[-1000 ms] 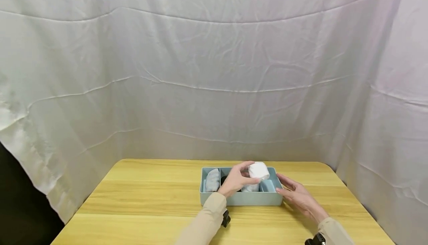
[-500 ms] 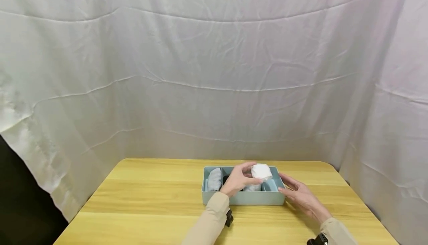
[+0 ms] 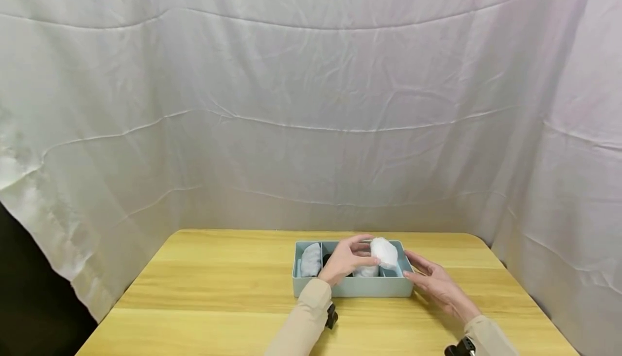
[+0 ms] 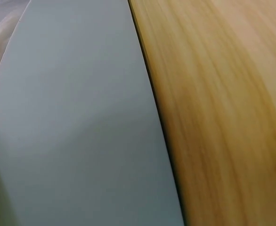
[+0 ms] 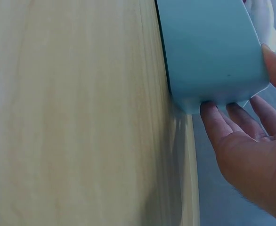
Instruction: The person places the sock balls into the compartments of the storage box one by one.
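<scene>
In the head view a light blue divided box (image 3: 352, 287) stands on the wooden table. Above its right part, my left hand (image 3: 346, 259) holds a white rolled-up cloth bundle (image 3: 384, 252) between thumb and fingers. A grey rolled cloth (image 3: 311, 260) lies in the box's left compartment; a paler roll (image 3: 365, 271) and something black sit partly hidden behind the left hand. My right hand (image 3: 437, 286) touches the box's right end with its fingers spread. Up close in the right wrist view, fingertips of the right hand (image 5: 255, 141) rest on the end wall, thumb at the rim.
The wooden table (image 3: 218, 291) reaches out on both sides of the box. A pale curtain (image 3: 311, 129) hangs behind the table and along its sides. In the left wrist view the box's wall (image 4: 81, 117) takes up much of the picture.
The white bundle has turned in my left hand and shifted slightly right and lower over the right part of the box. My right hand keeps its place at the box's end.
</scene>
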Motion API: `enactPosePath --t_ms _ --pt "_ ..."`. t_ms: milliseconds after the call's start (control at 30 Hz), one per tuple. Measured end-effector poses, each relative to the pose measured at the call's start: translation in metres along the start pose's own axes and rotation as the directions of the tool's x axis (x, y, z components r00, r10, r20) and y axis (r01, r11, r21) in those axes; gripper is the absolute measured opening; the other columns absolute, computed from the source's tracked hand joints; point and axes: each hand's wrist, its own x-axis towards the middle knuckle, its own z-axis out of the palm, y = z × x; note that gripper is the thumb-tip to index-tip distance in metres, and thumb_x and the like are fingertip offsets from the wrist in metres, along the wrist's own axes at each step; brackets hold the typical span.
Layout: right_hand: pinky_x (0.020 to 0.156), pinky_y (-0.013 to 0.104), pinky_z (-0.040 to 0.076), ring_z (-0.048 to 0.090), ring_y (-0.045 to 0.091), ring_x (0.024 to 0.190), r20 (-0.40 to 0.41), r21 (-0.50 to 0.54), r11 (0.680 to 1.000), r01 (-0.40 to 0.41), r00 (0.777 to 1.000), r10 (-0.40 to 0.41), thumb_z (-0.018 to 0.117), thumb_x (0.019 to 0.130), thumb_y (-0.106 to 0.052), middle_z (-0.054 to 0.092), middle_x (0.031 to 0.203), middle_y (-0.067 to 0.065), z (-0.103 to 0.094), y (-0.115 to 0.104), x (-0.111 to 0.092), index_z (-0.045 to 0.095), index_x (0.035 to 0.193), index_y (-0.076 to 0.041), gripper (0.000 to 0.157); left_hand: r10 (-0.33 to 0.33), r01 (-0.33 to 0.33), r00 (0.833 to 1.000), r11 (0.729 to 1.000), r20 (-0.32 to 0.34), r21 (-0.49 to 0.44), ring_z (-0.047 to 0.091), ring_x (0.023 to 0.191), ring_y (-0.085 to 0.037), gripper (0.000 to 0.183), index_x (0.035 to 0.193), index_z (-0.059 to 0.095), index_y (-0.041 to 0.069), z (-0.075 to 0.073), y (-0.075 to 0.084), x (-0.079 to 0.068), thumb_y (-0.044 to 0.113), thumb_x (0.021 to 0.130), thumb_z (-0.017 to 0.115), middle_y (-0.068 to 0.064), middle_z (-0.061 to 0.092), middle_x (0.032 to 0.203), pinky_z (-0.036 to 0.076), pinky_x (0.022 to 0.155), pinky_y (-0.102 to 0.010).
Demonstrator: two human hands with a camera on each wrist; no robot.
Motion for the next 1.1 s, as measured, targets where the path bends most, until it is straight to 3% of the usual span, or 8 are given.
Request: enactPosePath --t_ms 200,333,467,700,800,867,967,1100 --pt "0.114 0.049 0.031 0.022 0.039 0.146 0.000 -0.005 1.000 -0.013 1.000 0.013 0.069 0.093 -0.021 0.017 0.162 0.020 -0.001 -0.002 0.000 0.023 0.156 -0.007 0.079 -0.004 0.004 1.000 1.000 0.015 -0.005 0.066 0.107 -0.018 0.061 0.140 0.052 0.021 -0.001 0.002 -0.001 0.016 0.085 0.077 -0.020 0.054 0.139 0.055 0.091 -0.037" --pt "0.113 0.049 0.033 0.023 0.038 0.146 -0.002 -0.011 1.000 -0.018 1.000 0.018 0.068 0.093 -0.022 0.018 0.162 0.019 -0.001 -0.003 0.000 0.023 0.156 -0.007 0.078 0.023 -0.023 1.000 1.000 0.009 -0.021 0.067 0.105 -0.019 0.054 0.138 0.055 0.018 -0.001 -0.001 0.002 0.016 0.087 0.075 -0.023 0.055 0.137 0.056 0.088 -0.037" --pt "0.114 0.050 0.031 0.021 0.040 0.146 0.012 -0.002 1.000 -0.010 1.000 0.010 0.067 0.094 -0.019 0.016 0.162 0.021 0.001 -0.004 -0.002 0.022 0.156 -0.006 0.078 0.066 -0.067 0.997 0.997 -0.039 -0.026 0.068 0.100 -0.028 0.042 0.130 0.062 0.014 -0.002 -0.002 0.002 0.016 0.089 0.073 -0.023 0.062 0.127 0.058 0.082 -0.038" --pt "0.113 0.056 0.029 0.022 0.045 0.145 0.002 -0.027 0.999 -0.017 1.000 0.017 0.067 0.093 -0.017 0.016 0.161 0.023 0.002 -0.007 -0.001 0.022 0.155 -0.005 0.077 0.149 -0.144 0.983 0.988 -0.103 0.056 0.066 0.096 -0.042 0.031 0.119 0.066 -0.002 -0.008 0.004 -0.003 0.014 0.092 0.069 -0.021 0.069 0.110 0.058 0.077 -0.041" --pt "0.114 0.057 0.027 0.023 0.044 0.145 -0.011 -0.038 0.999 -0.020 1.000 0.020 0.065 0.095 -0.019 0.018 0.161 0.023 0.002 -0.010 -0.002 0.023 0.155 -0.003 0.075 0.163 -0.155 0.982 0.984 -0.098 0.091 0.066 0.095 -0.042 0.029 0.117 0.067 -0.002 -0.012 0.009 -0.007 0.014 0.093 0.067 -0.025 0.068 0.111 0.057 0.079 -0.047" --pt "0.113 0.055 0.030 0.026 0.045 0.144 -0.028 -0.105 0.994 0.001 1.000 -0.004 0.063 0.096 -0.022 0.021 0.159 0.024 0.004 -0.011 -0.003 0.025 0.154 -0.001 0.072 0.155 -0.143 0.984 0.982 -0.091 0.122 0.067 0.096 -0.039 0.027 0.117 0.068 0.003 -0.016 0.012 -0.010 0.016 0.094 0.067 -0.024 0.068 0.111 0.056 0.080 -0.048" --pt "0.110 0.053 0.037 0.035 0.046 0.139 -0.066 -0.262 0.963 0.057 0.995 -0.077 0.062 0.098 -0.026 0.028 0.156 0.027 0.009 -0.014 -0.006 0.031 0.151 0.001 0.067 0.130 -0.108 0.986 0.974 -0.102 0.198 0.068 0.095 -0.027 0.025 0.118 0.069 0.015 -0.022 0.016 -0.016 0.021 0.094 0.067 -0.013 0.070 0.109 0.057 0.081 -0.039" --pt "0.106 0.053 0.041 0.041 0.048 0.134 -0.100 -0.508 0.852 0.124 0.974 -0.201 0.061 0.098 -0.030 0.035 0.151 0.029 0.020 -0.022 -0.008 0.039 0.148 0.001 0.062 0.103 -0.059 0.985 0.956 -0.138 0.288 0.065 0.094 -0.013 0.025 0.119 0.068 0.024 -0.032 0.019 -0.022 0.025 0.093 0.068 0.000 0.070 0.105 0.054 0.081 -0.029"
